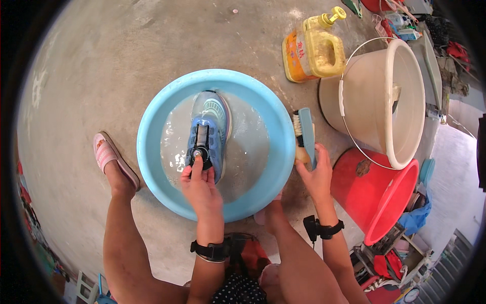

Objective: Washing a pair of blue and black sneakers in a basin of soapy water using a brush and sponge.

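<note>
A light blue basin [149, 142] of cloudy water stands between my legs. In it lies a blue-and-teal sneaker [215, 116], toe pointing away from me, with a round dial near its collar. My left hand [201, 188] grips the sneaker's collar end, thumb on the dial. Just right of the basin, my right hand [316, 172] is closed on a brush [306, 129] with a blue-grey back and pale and dark bristles, held outside the rim.
A yellow jug [298, 58] stands at the upper right beside a beige bucket [364, 106] with a wire handle. A red bucket [364, 202] lies below it. Clutter [385, 263] lines the right edge. My slippered left foot [111, 157] rests left of the basin.
</note>
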Demonstrator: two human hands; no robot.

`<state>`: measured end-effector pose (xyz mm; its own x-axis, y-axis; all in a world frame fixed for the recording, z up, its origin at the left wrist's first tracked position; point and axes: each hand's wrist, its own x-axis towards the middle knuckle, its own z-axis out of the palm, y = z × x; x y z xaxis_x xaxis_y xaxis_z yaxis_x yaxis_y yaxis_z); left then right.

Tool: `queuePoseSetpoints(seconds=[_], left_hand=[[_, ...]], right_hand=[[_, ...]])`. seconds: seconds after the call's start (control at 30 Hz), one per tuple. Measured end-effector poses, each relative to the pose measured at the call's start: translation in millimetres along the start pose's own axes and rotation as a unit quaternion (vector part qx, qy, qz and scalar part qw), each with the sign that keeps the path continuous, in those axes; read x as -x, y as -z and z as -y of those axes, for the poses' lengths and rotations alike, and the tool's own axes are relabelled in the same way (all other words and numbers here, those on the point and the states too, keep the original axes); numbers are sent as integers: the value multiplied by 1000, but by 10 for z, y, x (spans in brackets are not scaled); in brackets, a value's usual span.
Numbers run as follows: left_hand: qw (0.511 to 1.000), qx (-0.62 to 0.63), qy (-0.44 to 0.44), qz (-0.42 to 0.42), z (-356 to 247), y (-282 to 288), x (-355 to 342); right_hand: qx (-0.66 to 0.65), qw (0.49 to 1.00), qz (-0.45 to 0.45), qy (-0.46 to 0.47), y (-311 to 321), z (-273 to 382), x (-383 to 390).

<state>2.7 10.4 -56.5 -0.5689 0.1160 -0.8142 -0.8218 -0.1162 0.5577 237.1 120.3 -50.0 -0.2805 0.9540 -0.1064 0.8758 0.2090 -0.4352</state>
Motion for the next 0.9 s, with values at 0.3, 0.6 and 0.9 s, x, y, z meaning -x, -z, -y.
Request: queuePoseSetpoints(seconds=[0.3, 0.6, 0.9], left_hand=[[1000, 29, -1, 6, 149, -21, 67], [1000, 7, -26, 7, 206, -35, 73], [999, -13, -46, -1, 214, -17, 62]], right_hand=[[61, 996, 27, -54, -159, 81, -74], [71, 996, -34, -48, -249, -56, -91], [6, 998, -53, -33, -245, -138, -80]])
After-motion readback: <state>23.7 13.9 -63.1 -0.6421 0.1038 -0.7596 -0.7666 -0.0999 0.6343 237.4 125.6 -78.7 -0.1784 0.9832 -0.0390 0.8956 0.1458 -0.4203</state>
